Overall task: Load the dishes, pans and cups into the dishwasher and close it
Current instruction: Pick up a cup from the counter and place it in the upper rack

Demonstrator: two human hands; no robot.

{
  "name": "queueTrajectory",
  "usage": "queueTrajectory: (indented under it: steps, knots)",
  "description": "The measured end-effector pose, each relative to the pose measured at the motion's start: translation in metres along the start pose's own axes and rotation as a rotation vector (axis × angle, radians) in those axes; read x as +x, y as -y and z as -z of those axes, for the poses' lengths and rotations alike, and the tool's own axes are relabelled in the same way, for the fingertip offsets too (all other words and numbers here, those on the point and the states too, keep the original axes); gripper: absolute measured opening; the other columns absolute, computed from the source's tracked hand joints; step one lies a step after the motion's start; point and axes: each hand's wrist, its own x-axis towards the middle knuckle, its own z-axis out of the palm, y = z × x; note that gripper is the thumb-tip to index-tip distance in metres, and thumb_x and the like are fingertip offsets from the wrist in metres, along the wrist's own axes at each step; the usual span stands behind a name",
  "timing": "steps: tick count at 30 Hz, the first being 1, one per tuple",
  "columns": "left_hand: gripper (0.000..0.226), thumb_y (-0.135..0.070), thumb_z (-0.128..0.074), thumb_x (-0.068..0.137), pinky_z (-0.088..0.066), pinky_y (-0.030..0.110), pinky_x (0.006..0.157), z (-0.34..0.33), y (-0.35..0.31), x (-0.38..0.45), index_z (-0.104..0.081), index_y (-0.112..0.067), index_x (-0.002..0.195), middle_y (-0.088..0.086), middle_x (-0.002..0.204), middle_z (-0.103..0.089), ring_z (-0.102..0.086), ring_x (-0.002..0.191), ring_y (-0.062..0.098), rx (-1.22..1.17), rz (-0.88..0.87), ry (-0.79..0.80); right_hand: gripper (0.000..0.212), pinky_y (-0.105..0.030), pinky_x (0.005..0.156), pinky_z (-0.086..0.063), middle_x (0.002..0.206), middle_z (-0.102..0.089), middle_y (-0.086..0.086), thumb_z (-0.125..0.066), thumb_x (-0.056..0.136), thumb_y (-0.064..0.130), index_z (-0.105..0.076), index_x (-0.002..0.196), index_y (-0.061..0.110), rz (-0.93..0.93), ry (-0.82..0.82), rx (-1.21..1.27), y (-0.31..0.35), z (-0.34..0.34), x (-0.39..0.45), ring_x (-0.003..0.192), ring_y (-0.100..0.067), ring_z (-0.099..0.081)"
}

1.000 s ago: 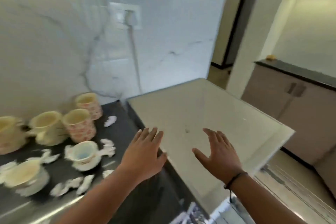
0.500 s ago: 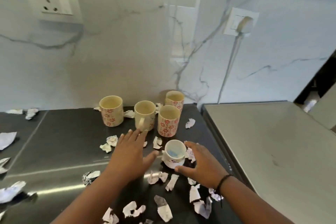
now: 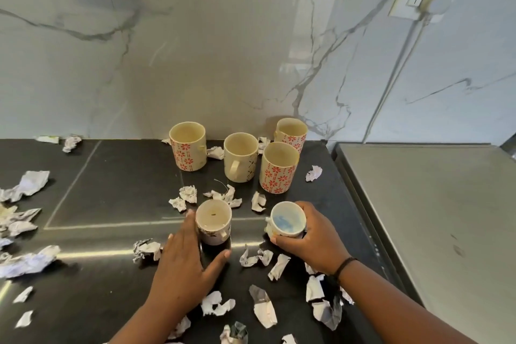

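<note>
Right hand (image 3: 312,234) wraps the blue-bottomed cup (image 3: 287,220); left hand (image 3: 185,262) fingers spread beside a second cup (image 3: 213,221) — close firmly before lifting off the counter (image 3: 111,181).

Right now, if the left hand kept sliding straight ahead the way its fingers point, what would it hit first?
The left hand is already against the small cup, so that goes first. Past it lie paper scraps, then probably the plain mug, though depth is hard to judge.

Glossy ceramic mugs (image 3: 241,159) stood on a polished black stone counter (image 3: 117,190). Crumpled paper scraps (image 3: 257,257) lay below a shiny veined marble wall (image 3: 209,64).
</note>
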Motion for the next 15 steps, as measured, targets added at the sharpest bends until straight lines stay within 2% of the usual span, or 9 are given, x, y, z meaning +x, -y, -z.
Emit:
queueTrajectory:
  steps: [2,3,5,7,10,12,15]
  knots:
    - [0.119,-0.093,-0.01,0.064,-0.006,0.036,0.12,-0.007,0.006,-0.001,0.002,-0.015,0.152,0.002,0.16,-0.009,-0.011,0.147,0.016,0.102,0.0,0.01,0.058,-0.023,0.083,-0.049,0.103,-0.057,0.025,-0.072,0.056,0.072,-0.043,0.101,0.05,0.005,-0.006,-0.006,0.004,0.003,-0.005,0.098,-0.001,-0.055]
    - [0.122,-0.093,0.003,0.061,0.0,0.034,0.12,-0.01,0.008,-0.001,0.0,-0.013,0.153,0.003,0.161,-0.008,-0.007,0.147,0.016,0.143,-0.002,0.013,0.057,-0.022,0.083,-0.049,0.102,-0.056,0.026,-0.073,0.057,0.071,-0.043,0.101,0.051,0.005,-0.014,-0.003,0.007,0.006,-0.008,0.098,-0.001,-0.055]
    - [0.123,-0.09,0.013,0.059,0.005,0.032,0.118,-0.014,0.011,0.001,0.002,-0.011,0.153,0.004,0.161,-0.002,-0.001,0.148,0.016,0.177,0.01,0.024,0.063,-0.023,0.084,-0.049,0.106,-0.057,0.024,-0.072,0.056,0.072,-0.044,0.107,0.048,-0.007,-0.047,0.02,0.01,0.01,-0.016,0.1,-0.002,-0.056]
    - [0.12,-0.089,0.006,0.063,0.007,0.032,0.117,-0.015,0.01,0.002,0.006,-0.009,0.152,0.004,0.161,0.002,0.004,0.147,0.016,0.198,0.016,0.036,0.069,-0.022,0.084,-0.05,0.108,-0.058,0.023,-0.073,0.055,0.071,-0.045,0.113,0.045,-0.029,-0.085,0.053,0.012,0.016,-0.027,0.1,-0.001,-0.057]
    - [0.105,-0.081,-0.017,0.08,0.003,0.035,0.12,-0.014,0.008,0.001,0.008,-0.008,0.151,0.005,0.161,0.004,0.006,0.148,0.016,0.223,0.03,0.077,0.061,-0.015,0.079,-0.047,0.106,-0.057,0.027,-0.078,0.06,0.063,-0.045,0.108,0.048,-0.056,-0.159,0.085,0.017,0.028,-0.05,0.098,0.003,-0.057]
    - [0.1,-0.071,-0.037,0.085,-0.005,0.039,0.121,-0.012,0.007,0.002,0.0,-0.007,0.152,0.007,0.161,-0.005,-0.002,0.148,0.02,0.174,0.035,0.059,0.056,-0.01,0.076,-0.045,0.104,-0.057,0.028,-0.081,0.064,0.054,-0.046,0.107,0.046,-0.078,-0.207,0.12,0.021,0.038,-0.068,0.097,0.005,-0.057]
    - [0.101,-0.062,-0.06,0.078,-0.02,0.047,0.117,-0.005,-0.009,-0.001,-0.013,-0.008,0.15,0.013,0.157,-0.02,-0.019,0.144,0.03,0.061,0.036,-0.015,0.055,-0.01,0.075,-0.048,0.1,-0.06,0.025,-0.084,0.065,0.043,-0.051,0.109,0.037,-0.114,-0.302,0.193,0.022,0.058,-0.102,0.096,0.005,-0.058]
